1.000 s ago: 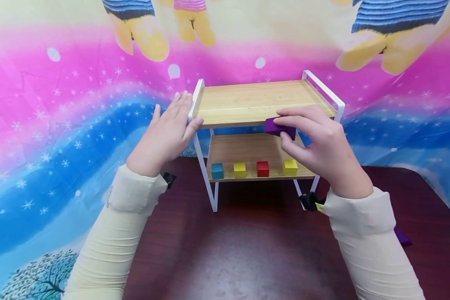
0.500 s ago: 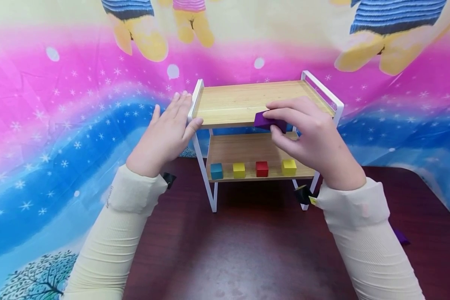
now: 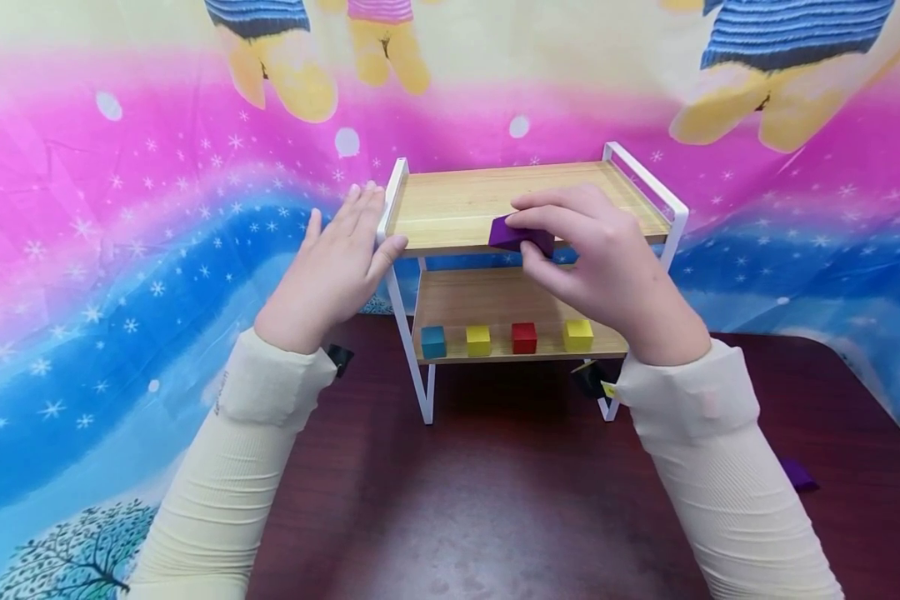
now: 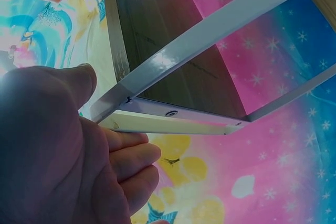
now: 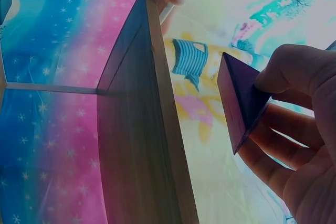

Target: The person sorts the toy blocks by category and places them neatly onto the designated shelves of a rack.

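Note:
My right hand [image 3: 600, 258] pinches a purple triangular block [image 3: 521, 236] between thumb and fingers, in front of the top shelf's front edge. In the right wrist view the purple block [image 5: 241, 100] is held apart from the shelf board [image 5: 152, 129]. With fingers straight, my left hand [image 3: 326, 267] rests against the left white side frame of the two-tier wooden shelf [image 3: 495, 200]. The left wrist view shows the left hand [image 4: 79, 145] touching that white frame [image 4: 163, 59] at its corner. On the lower tier stand a blue cube [image 3: 433, 342], a yellow cube [image 3: 478, 340], a red cube [image 3: 524, 337] and another yellow cube [image 3: 578, 335].
A second purple block [image 3: 798, 474] lies on the dark red table [image 3: 480, 500], beside the right sleeve. Behind the shelf hangs a colourful backdrop cloth [image 3: 450, 108]. The shelf's right white rail [image 3: 648, 183] rises above the top board.
My right hand has moved left and slightly up along the top shelf's front edge, carrying the purple block. The left hand stays at the frame, and the cubes have not moved.

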Tool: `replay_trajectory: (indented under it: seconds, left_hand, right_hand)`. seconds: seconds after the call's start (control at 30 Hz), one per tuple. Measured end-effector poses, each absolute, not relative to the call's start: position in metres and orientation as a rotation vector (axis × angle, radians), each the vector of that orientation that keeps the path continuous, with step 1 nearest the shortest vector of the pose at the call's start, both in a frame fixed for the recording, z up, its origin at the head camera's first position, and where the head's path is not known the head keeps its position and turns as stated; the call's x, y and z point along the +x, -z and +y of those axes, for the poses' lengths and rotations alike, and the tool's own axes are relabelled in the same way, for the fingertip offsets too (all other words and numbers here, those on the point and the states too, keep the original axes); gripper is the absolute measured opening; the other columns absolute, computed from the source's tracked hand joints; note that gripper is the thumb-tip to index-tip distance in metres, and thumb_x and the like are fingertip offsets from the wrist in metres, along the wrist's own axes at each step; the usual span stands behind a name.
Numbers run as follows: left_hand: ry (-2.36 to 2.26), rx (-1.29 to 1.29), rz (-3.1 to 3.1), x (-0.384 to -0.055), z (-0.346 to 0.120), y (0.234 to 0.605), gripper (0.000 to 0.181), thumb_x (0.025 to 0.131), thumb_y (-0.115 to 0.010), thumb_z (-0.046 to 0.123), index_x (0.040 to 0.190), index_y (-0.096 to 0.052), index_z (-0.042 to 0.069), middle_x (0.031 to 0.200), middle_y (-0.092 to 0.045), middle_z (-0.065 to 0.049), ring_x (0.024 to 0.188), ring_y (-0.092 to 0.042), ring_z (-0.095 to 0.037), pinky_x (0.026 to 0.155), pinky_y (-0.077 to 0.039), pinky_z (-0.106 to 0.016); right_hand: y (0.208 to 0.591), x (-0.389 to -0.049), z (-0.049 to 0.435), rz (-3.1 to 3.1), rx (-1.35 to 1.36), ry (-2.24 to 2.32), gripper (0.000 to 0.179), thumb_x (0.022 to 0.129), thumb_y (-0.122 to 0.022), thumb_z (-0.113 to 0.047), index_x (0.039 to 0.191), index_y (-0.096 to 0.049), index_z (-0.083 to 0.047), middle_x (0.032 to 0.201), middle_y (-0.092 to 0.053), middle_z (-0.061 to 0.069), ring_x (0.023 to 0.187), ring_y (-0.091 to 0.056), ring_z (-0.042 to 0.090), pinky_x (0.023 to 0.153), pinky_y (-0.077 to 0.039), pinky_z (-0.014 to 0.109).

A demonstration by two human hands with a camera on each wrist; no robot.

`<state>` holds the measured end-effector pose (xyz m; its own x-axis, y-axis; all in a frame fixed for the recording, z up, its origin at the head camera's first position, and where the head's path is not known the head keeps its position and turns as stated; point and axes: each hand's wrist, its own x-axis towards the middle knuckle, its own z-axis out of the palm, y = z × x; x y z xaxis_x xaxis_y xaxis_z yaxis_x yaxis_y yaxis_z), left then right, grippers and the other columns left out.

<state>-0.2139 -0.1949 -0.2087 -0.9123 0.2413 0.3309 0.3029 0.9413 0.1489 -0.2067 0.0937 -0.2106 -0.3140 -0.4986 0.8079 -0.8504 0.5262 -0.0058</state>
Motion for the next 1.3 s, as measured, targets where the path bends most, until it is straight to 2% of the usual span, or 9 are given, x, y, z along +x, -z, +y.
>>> replay_trajectory:
  seconds: [0.67,1.3]
  left_hand:
    - [0.285,-0.386,-2.802,-0.212,-0.193,0.207,0.077,0.107,-0.036,0.051,0.164,-0.005,0.011,0.17,-0.008,-0.008,0.157,0.003,-0.023,0.122,0.005,-0.057]
    - [0.275,-0.392,-2.814,-0.212,-0.194,0.205,0.078,0.106,-0.033,0.055,0.164,-0.001,0.014,0.17,-0.006,-0.007,0.156,0.004,-0.021,0.122,0.004,-0.058]
  right_hand:
    - [0.201,-0.223,0.074,-2.018,1.152,-0.642,0.026,0.09,-0.072,-0.001,0.116,-0.074,0.002,0.123,-0.068,0.018,0.119,-0.06,0.032,0.102,-0.051,0.046]
    - [0.19,-0.236,0.044,-2.108,1.203,-0.606,0.025,0.093,-0.071,-0.004,0.117,-0.073,0.002,0.123,-0.068,0.018,0.114,-0.059,0.031,0.099,-0.052,0.042]
